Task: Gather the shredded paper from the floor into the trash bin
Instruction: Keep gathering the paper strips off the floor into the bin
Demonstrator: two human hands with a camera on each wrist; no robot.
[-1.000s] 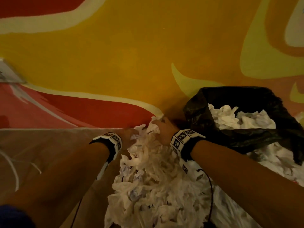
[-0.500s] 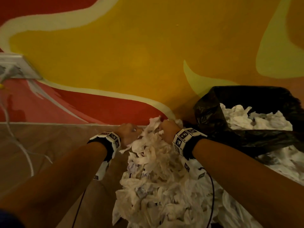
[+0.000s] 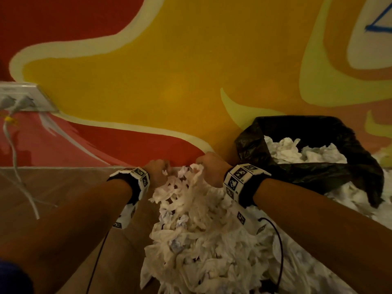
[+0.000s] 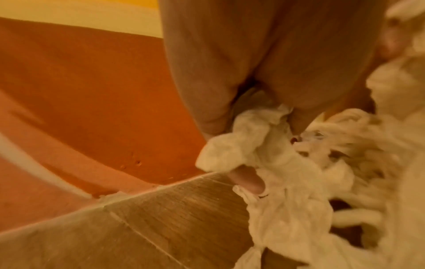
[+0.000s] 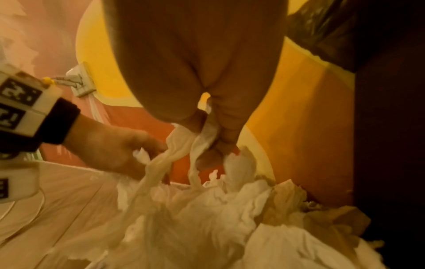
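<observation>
A big heap of white shredded paper lies on the wooden floor by the wall. My left hand grips a clump at the heap's far left edge; its fingers are curled into the shreds. My right hand grips strands at the heap's top, and those strands hang from its closed fingers. The trash bin, lined with a black bag and holding white paper, stands just right of my right hand. My left hand shows in the right wrist view too.
A painted red, yellow and orange wall rises directly behind the heap. A white wall socket with plugs sits at the far left, and white cables trail over the wooden floor. More paper lies around the bin's foot.
Both hands have risen a little and closed tighter on the top of the heap, pulling strands upward. The head view has tilted up, showing more wall.
</observation>
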